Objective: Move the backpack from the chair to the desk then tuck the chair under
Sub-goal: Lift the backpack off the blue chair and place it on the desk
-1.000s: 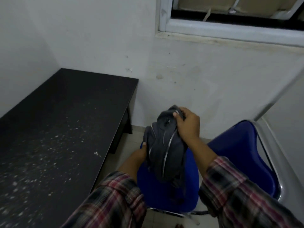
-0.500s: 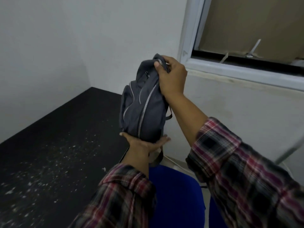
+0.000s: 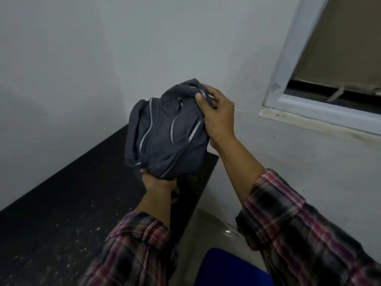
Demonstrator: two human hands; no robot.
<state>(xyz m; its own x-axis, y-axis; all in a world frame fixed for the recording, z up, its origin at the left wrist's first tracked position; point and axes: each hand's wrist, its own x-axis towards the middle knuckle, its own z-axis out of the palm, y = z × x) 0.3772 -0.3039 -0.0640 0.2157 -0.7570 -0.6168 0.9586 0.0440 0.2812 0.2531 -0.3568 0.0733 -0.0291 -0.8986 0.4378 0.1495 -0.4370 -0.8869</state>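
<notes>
A small dark grey backpack (image 3: 165,133) with silver zips hangs in the air above the far right part of the black desk (image 3: 61,203). My right hand (image 3: 218,116) grips its top edge. My left hand (image 3: 158,182) cups it from underneath. The bag leans to the left and does not touch the desk top. Only a corner of the blue chair (image 3: 228,269) seat shows at the bottom of the view, below my arms.
The desk top is speckled with white dust and runs along a grey-white wall (image 3: 103,58). A window (image 3: 329,79) with a white frame sits at the upper right. Pale floor (image 3: 208,230) shows between desk and chair.
Both hands have lifted the backpack off the chair seat and carried it leftward over the desk. The view has turned away from the chair.
</notes>
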